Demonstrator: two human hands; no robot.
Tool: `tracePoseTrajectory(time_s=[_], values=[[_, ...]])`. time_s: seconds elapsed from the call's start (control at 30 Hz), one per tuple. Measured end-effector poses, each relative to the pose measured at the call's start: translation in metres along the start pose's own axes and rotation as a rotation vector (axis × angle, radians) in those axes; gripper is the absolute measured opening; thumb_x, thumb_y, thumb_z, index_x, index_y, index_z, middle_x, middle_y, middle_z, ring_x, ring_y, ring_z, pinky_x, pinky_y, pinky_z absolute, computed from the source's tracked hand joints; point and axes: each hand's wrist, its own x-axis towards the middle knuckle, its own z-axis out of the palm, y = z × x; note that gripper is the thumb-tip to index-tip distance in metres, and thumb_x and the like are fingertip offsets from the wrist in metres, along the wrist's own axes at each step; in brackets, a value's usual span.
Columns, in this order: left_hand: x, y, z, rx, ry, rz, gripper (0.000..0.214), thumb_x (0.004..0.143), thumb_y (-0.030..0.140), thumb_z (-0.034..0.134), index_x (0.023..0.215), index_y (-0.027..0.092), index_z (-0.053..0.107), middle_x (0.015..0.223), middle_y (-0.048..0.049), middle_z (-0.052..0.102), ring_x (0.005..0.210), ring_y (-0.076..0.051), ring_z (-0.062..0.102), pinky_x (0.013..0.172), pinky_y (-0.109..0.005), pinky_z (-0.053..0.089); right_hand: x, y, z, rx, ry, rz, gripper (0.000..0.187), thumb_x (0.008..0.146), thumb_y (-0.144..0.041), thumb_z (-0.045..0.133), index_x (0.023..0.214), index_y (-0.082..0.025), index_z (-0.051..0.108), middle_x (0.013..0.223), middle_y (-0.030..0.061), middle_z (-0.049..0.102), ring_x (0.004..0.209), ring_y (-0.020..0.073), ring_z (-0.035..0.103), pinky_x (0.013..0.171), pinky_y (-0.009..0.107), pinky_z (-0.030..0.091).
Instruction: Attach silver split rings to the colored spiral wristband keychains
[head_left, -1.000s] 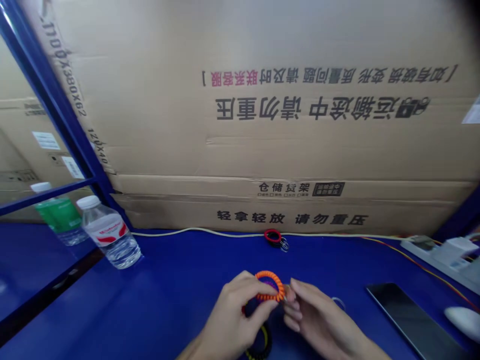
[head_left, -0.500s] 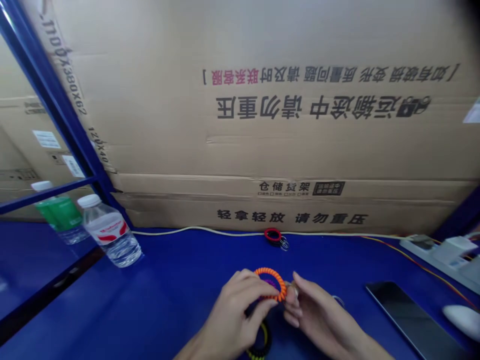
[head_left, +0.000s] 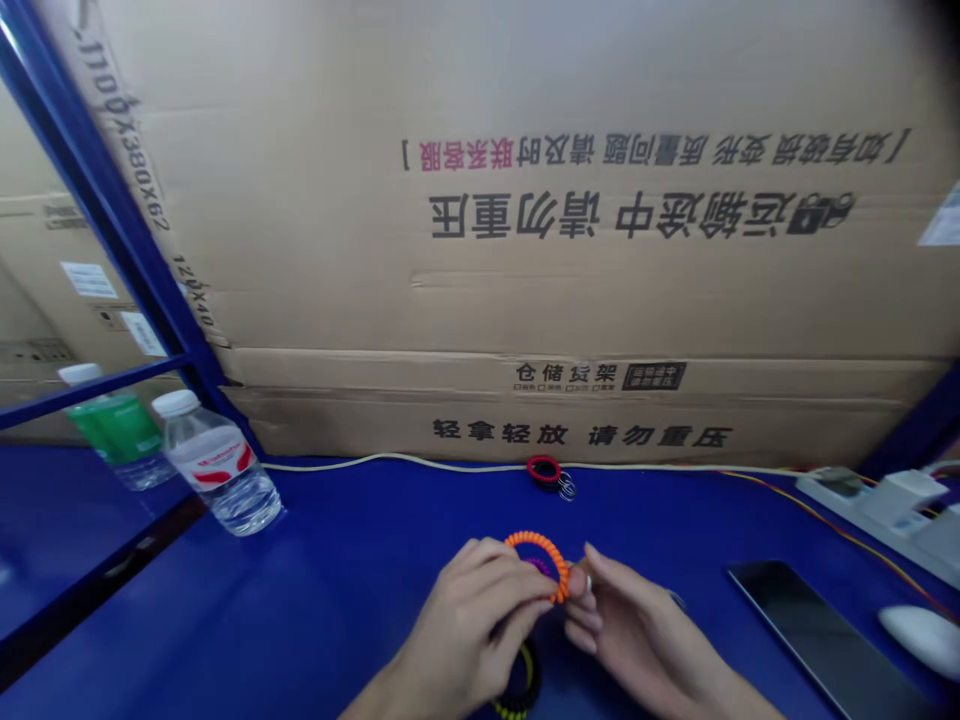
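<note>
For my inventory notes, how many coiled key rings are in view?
4: orange coil held by the left hand; purple coil behind it, partly hidden; black-and-yellow coil below the left hand; red-and-black coil at the far edge. More may be hidden.

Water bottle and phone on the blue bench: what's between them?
Between the water bottle and phone, the head view shows the left hand holding an orange spiral coil, with the right hand against it.

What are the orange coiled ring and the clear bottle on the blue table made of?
The orange spiral coil looks like smooth, glossy plastic, going by its even colour and soft sheen, though it could be a rubbery vinyl. The water bottle looks like thin, clear plastic: it is see-through, with bright highlights. Its white cap is probably plastic too.
</note>
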Motion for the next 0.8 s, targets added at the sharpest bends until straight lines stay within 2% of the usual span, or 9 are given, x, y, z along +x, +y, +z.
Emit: tracePoseTrajectory(time_s=[0.07,0.17,0.33,0.47,0.57,0.67,0.73,0.8], values=[[0.000,-0.001,-0.002,0.014,-0.012,0.019,0.019,0.092,0.012,0.056,0.106,0.022,0.064,0.095,-0.0015,0.071,0.088,-0.017,0.057,0.082,-0.030,0.044,0.001,-0.001,-0.001,0.016,0.016,0.033,0.032,0.088,-0.035,0.061,0.068,-0.011,0.070,0.063,-0.0015,0.041,0.056,0.0095,0.031,0.055,0.026,0.028],[0.000,-0.003,-0.002,0.035,-0.023,0.019,0.020,0.092,0.012,0.056,0.106,0.023,0.064,0.096,-0.0016,0.071,0.089,-0.018,0.058,0.083,-0.031,0.044,0.002,-0.001,-0.002,-0.006,0.010,0.043,0.023,0.085,-0.027,0.066,0.066,-0.012,0.068,0.064,-0.0017,0.042,0.055,0.0090,0.031,0.055,0.025,0.028],[-0.001,-0.004,0.002,-0.013,0.005,-0.036,0.017,0.091,0.015,0.059,0.104,0.022,0.065,0.091,-0.0015,0.071,0.083,-0.017,0.059,0.079,-0.030,0.046,0.001,0.003,-0.003,0.010,0.037,-0.075,0.020,0.081,-0.031,0.071,0.072,-0.013,0.070,0.068,-0.0005,0.045,0.060,0.0098,0.035,0.057,0.024,0.031],[0.001,-0.003,0.003,-0.017,0.012,-0.009,0.017,0.090,0.013,0.059,0.103,0.022,0.066,0.090,-0.0021,0.072,0.084,-0.017,0.061,0.079,-0.030,0.047,0.002,0.002,-0.002,0.019,0.028,-0.058,0.020,0.080,-0.031,0.072,0.072,-0.013,0.071,0.069,0.0008,0.048,0.062,0.0107,0.037,0.058,0.025,0.032],[0.000,-0.003,0.000,-0.019,0.038,0.002,0.018,0.089,0.011,0.060,0.104,0.022,0.065,0.093,-0.0024,0.071,0.086,-0.017,0.062,0.081,-0.029,0.048,0.002,-0.001,-0.001,-0.040,0.051,-0.023,0.021,0.081,-0.031,0.070,0.074,-0.011,0.071,0.069,0.0012,0.049,0.061,0.0103,0.038,0.058,0.025,0.033],[0.000,-0.007,-0.004,-0.010,0.038,0.031,0.021,0.090,0.009,0.058,0.106,0.021,0.064,0.099,-0.0035,0.071,0.091,-0.016,0.063,0.085,-0.028,0.048,0.004,-0.004,-0.003,-0.142,0.129,0.019,0.020,0.081,-0.031,0.070,0.081,-0.012,0.072,0.071,0.0012,0.052,0.060,0.0095,0.039,0.057,0.024,0.033],[0.003,-0.015,-0.007,0.024,0.019,0.042,0.021,0.091,0.010,0.056,0.107,0.021,0.064,0.101,-0.0041,0.071,0.096,-0.017,0.063,0.088,-0.029,0.047,0.006,-0.006,-0.007,-0.208,0.180,0.020,0.020,0.080,-0.033,0.071,0.083,-0.013,0.071,0.072,0.0005,0.053,0.058,0.0094,0.040,0.055,0.024,0.033],[0.012,-0.028,-0.010,0.073,-0.014,-0.004,0.016,0.092,0.014,0.055,0.103,0.021,0.065,0.101,-0.0038,0.071,0.097,-0.017,0.063,0.090,-0.029,0.046,0.008,-0.009,-0.013,-0.278,0.207,-0.010,0.020,0.079,-0.034,0.070,0.082,-0.014,0.069,0.072,0.0001,0.054,0.057,0.0097,0.042,0.053,0.024,0.032]])
